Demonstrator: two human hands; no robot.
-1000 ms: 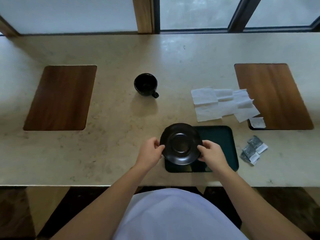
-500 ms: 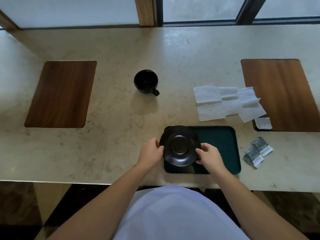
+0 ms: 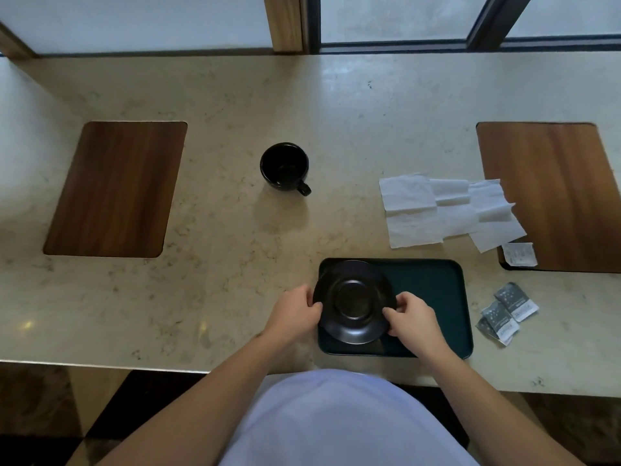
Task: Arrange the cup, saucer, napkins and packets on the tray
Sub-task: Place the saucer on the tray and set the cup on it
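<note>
Both hands are gripping the black saucer (image 3: 354,301) by its opposite edges: the left hand (image 3: 295,312) is curling its fingers round the left rim, and the right hand (image 3: 411,319) is pinching the right rim between thumb and fingers. The saucer is sitting over the left end of the dark green tray (image 3: 433,290), its left rim reaching just past the tray's edge; whether it is resting on the tray or hanging just above cannot be told. The tray is lying near the front edge of the counter (image 3: 218,247). The black cup (image 3: 285,166) is standing upright on the counter, well apart from the tray, handle pointing front-right. White napkins (image 3: 443,210) are lying spread and overlapping behind the tray's right end. Grey packets (image 3: 507,312) are lying in a small cluster just right of the tray. One white packet (image 3: 519,254) is lying on the corner of the right wooden inlay (image 3: 551,190).
</note>
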